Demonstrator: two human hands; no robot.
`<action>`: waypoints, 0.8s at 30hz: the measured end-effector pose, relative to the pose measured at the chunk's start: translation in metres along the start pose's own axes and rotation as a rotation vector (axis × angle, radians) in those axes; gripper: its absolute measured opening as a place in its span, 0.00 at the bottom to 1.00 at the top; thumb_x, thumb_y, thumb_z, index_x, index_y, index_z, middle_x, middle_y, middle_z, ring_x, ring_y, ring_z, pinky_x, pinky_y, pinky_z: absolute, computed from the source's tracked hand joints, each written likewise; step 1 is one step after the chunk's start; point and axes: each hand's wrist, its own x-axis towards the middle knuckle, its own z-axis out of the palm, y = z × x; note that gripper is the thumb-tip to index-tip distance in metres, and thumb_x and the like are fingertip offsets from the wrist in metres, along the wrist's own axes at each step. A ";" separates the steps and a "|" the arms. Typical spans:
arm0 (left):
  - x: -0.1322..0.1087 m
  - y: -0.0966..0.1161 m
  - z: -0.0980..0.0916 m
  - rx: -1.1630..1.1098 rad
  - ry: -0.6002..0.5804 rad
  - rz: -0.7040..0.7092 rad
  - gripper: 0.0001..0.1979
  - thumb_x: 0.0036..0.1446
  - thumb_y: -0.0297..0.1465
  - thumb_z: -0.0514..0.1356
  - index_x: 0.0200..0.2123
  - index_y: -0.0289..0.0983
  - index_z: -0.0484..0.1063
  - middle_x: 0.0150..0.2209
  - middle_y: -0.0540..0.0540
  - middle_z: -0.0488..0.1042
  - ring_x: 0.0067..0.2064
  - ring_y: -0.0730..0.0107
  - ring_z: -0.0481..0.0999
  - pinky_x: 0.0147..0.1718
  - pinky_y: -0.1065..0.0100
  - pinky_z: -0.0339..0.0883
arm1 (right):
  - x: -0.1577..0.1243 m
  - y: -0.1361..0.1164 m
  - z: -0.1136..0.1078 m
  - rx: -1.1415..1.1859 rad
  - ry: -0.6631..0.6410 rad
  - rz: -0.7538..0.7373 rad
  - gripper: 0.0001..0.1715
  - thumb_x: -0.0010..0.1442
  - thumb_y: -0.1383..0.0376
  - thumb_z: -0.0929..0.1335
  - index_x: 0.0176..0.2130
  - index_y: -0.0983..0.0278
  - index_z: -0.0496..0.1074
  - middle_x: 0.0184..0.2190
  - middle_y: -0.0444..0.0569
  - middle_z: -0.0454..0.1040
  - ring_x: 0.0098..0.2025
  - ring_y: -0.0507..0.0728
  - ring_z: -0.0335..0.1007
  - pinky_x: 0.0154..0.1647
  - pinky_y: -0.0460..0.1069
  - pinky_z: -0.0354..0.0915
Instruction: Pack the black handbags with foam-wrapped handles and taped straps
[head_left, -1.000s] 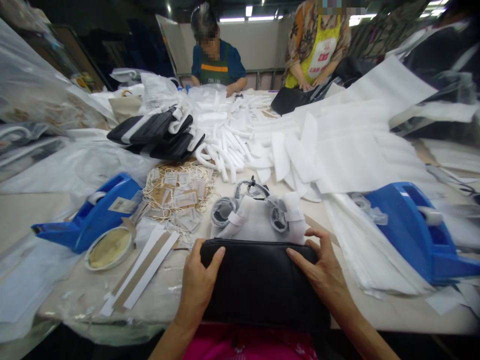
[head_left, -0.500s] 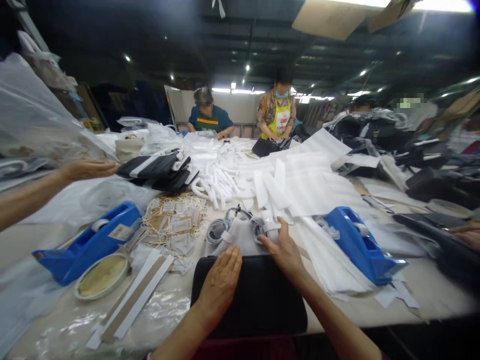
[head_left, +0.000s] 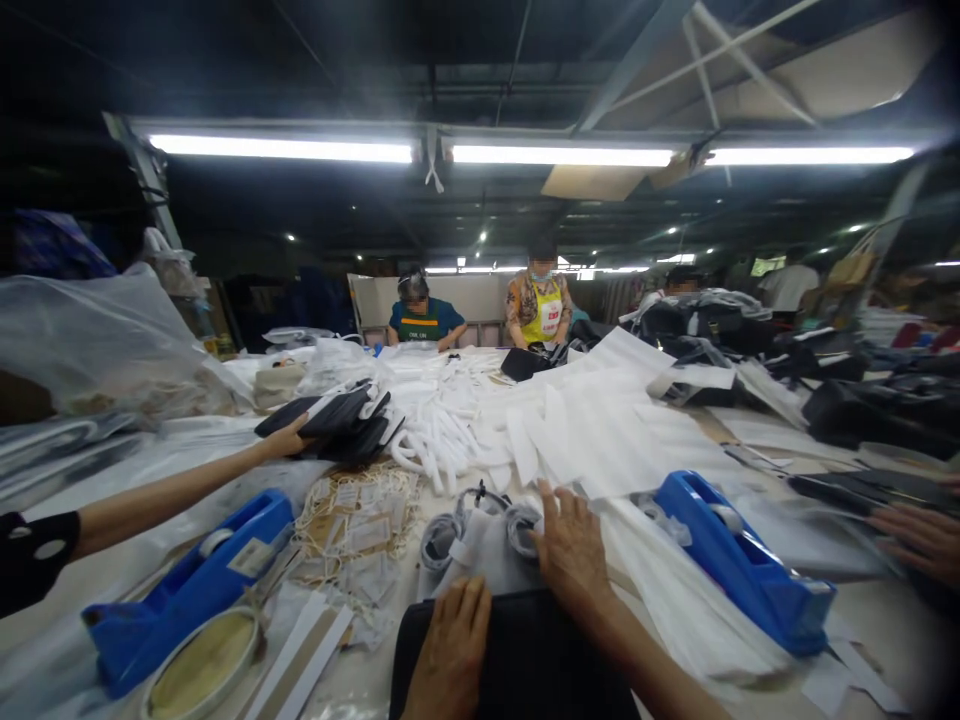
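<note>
Cluttered worktable point(head_left: 379, 655) has a black bag point(head_left: 540, 650) at its near edge, left hand point(head_left: 454, 640) flat on it, right hand point(head_left: 574, 550) loosely spread beside the coils point(head_left: 431, 553), neither visibly gripping; coils look already wrapped, bag face bare, remaining work unclear

Bare left hand point(head_left: 456, 640) low centre, back up, fingers straight and close together, pointing forward; wrist at the bottom edge. Bare right hand point(head_left: 574, 550) farther forward, back up, fingers extended, slightly spread; bare right forearm point(head_left: 667, 665) slants in from lower right. Hands near each other, apart.
</note>
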 end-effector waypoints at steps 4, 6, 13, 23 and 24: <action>0.006 0.003 -0.011 -0.100 0.126 -0.202 0.31 0.48 0.11 0.46 0.53 0.37 0.67 0.55 0.38 0.66 0.58 0.55 0.65 0.53 0.52 0.67 | -0.027 -0.024 0.016 -0.001 -0.103 -0.488 0.12 0.59 0.75 0.62 0.42 0.63 0.69 0.40 0.52 0.68 0.45 0.60 0.62 0.47 0.54 0.64; 0.018 0.003 -0.023 -0.137 0.174 -0.327 0.26 0.52 0.15 0.49 0.54 0.35 0.64 0.57 0.35 0.61 0.59 0.53 0.63 0.55 0.48 0.64 | -0.037 -0.025 0.026 -0.005 -0.229 -0.604 0.11 0.59 0.76 0.62 0.38 0.65 0.70 0.38 0.50 0.68 0.42 0.58 0.62 0.44 0.52 0.64; 0.069 -0.003 -0.022 -0.055 0.023 -0.548 0.18 0.49 0.21 0.59 0.45 0.31 0.62 0.60 0.29 0.55 0.63 0.42 0.56 0.59 0.45 0.57 | -0.042 -0.015 0.039 -0.076 -0.197 -0.669 0.12 0.59 0.74 0.63 0.42 0.68 0.72 0.52 0.58 0.67 0.56 0.63 0.57 0.60 0.58 0.56; 0.074 -0.013 -0.024 -0.438 0.199 -0.689 0.26 0.51 0.24 0.55 0.55 0.36 0.55 0.52 0.35 0.65 0.56 0.53 0.66 0.55 0.50 0.62 | -0.044 -0.015 0.038 -0.142 -0.267 -0.565 0.30 0.59 0.71 0.60 0.60 0.74 0.61 0.60 0.65 0.61 0.63 0.66 0.53 0.68 0.67 0.33; 0.074 -0.015 -0.025 -0.515 0.202 -0.726 0.27 0.51 0.24 0.55 0.56 0.37 0.55 0.51 0.37 0.66 0.54 0.54 0.67 0.54 0.51 0.62 | -0.044 -0.015 0.037 -0.139 -0.275 -0.563 0.30 0.58 0.72 0.60 0.60 0.74 0.62 0.60 0.65 0.61 0.63 0.66 0.53 0.68 0.67 0.33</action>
